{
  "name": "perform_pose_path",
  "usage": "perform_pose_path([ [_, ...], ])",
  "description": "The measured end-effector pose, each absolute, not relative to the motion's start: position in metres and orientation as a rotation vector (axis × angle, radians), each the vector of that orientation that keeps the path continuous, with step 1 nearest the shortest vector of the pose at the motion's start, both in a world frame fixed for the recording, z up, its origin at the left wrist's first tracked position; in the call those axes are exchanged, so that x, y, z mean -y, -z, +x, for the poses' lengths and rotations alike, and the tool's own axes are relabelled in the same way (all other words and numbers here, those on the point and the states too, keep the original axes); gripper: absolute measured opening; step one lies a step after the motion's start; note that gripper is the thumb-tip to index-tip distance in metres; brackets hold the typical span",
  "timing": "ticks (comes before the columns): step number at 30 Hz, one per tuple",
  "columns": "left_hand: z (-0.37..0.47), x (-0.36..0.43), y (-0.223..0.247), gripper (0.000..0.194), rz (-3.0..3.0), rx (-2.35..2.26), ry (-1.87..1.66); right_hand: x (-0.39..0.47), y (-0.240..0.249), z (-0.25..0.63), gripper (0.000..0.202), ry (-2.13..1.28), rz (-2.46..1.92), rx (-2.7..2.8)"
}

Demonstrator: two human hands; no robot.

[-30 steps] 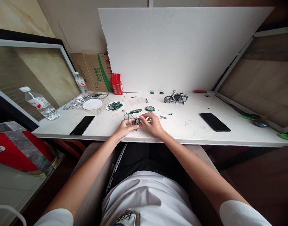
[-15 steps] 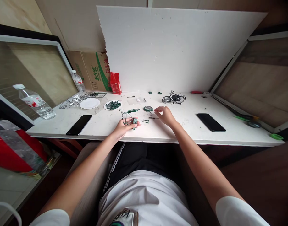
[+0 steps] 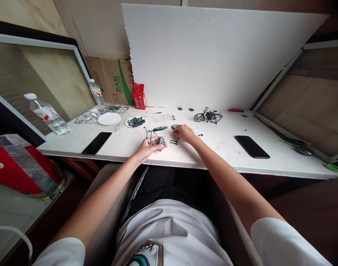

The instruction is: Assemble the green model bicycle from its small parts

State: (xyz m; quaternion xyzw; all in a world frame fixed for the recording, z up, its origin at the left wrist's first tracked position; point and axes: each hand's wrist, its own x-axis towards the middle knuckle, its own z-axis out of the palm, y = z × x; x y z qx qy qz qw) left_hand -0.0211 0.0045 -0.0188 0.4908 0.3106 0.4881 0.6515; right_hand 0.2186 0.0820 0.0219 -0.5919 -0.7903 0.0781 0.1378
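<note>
The left hand [image 3: 147,149] grips the green model bicycle [image 3: 155,136] above the desk's [image 3: 213,151] front edge, left of centre. The right hand [image 3: 184,133] hovers or rests beside the green wheel [image 3: 175,126], partly covering it; whether its fingers pinch anything, I cannot tell. A small green part [image 3: 173,142] lies between the hands.

A partly assembled green bicycle model [image 3: 155,135] is held tilted in the left hand [image 3: 147,148], its spoked wheel [image 3: 159,129] seen nearly edge-on. A loose green wheel [image 3: 174,126], partly hidden by the right hand [image 3: 185,133], and a small dark-green bracket [image 3: 173,142] are laid flat on the white table [image 3: 213,149].
</note>
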Motion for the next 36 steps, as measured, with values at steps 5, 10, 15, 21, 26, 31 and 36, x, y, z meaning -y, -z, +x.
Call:
perform_pose_path([
  [5, -0.021, -0.005, 0.02, 0.054, 1.121, -0.676, -1.114, -0.081, -0.021, 0.218, 0.016, -0.166, -1.73, 2.332],
  [10, -0.02, -0.006, 0.021, 0.053, 1.117, -0.667, -1.125, -0.08, -0.022, 0.211, 0.021, 0.008, -1.799, 2.456],
  [15, -0.02, -0.005, 0.02, 0.052, 1.106, -0.669, -1.124, -0.078, -0.02, 0.198, 0.026, 0.092, -1.806, 2.499],
  [21, -0.019, -0.004, 0.017, 0.053, 1.076, -0.688, -1.122, -0.077, -0.015, 0.196, 0.029, 0.156, -1.729, 2.505],
  [26, -0.021, -0.006, 0.015, 0.049, 1.009, -0.646, -1.117, -0.067, -0.018, 0.199, 0.02, -0.176, -1.276, 2.293],
  [31, -0.025, -0.009, 0.014, 0.04, 0.998, -0.584, -1.101, -0.037, -0.02, 0.184, 0.027, -0.422, -0.842, 2.201],
  [36, -0.024, -0.01, 0.014, 0.04, 0.96, -0.585, -1.129, -0.023, -0.016, 0.171, 0.028, -0.406, -0.73, 2.249],
])
